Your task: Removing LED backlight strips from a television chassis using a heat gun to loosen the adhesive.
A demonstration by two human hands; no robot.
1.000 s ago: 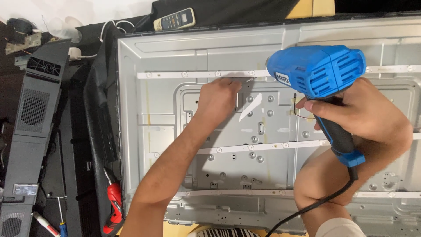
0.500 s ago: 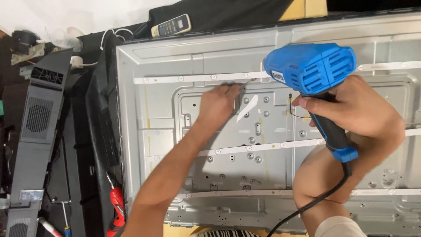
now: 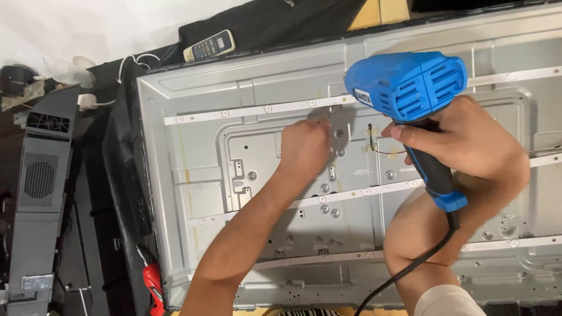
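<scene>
A large grey metal back panel (image 3: 199,193) of a flat screen lies flat and fills most of the view. It rests on a dark cloth (image 3: 117,175); what carries the cloth is hidden. Thin white strips (image 3: 246,111) with small round lenses run across the panel in three rows. Beyond the panel's far edge lies a pale remote control (image 3: 209,45), and past it there is a white surface. At the left side stands a dark grey plastic part with a round grille (image 3: 40,175), and a white cable (image 3: 132,61) lies near the panel's corner. A red tool (image 3: 153,284) is partly seen at the lower left edge. No container is in view.

The right hand (image 3: 468,146) is closed around the black handle of a blue corded power tool (image 3: 410,85), held over the middle of the panel, its black cord (image 3: 410,269) hanging down. The left hand (image 3: 304,146) is curled, the fingertips pinched at the upper strip; whether it holds something I cannot tell.
</scene>
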